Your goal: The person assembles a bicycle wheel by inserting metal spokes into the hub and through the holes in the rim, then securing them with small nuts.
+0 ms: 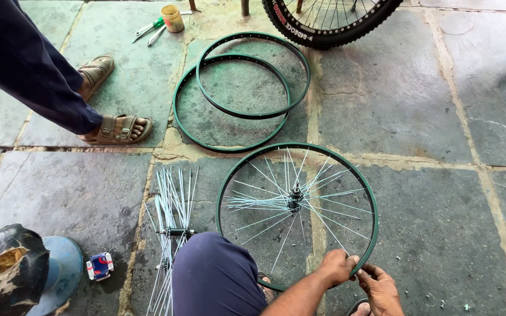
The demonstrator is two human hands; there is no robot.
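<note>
On the stone floor at the lower edge, the left hand (336, 268) is closed around the near rim of the green spoked wheel (297, 202), while the right hand (380, 288), partly cut off by the frame, pinches something too small to make out against that rim. A small red, white and blue box (99, 266) lies to the left, beside a blue stool (61, 270). The wheel lies flat, its hub axle pointing straight up.

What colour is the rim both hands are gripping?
Dark green rim, silver spokes; seen in the head view.
</note>
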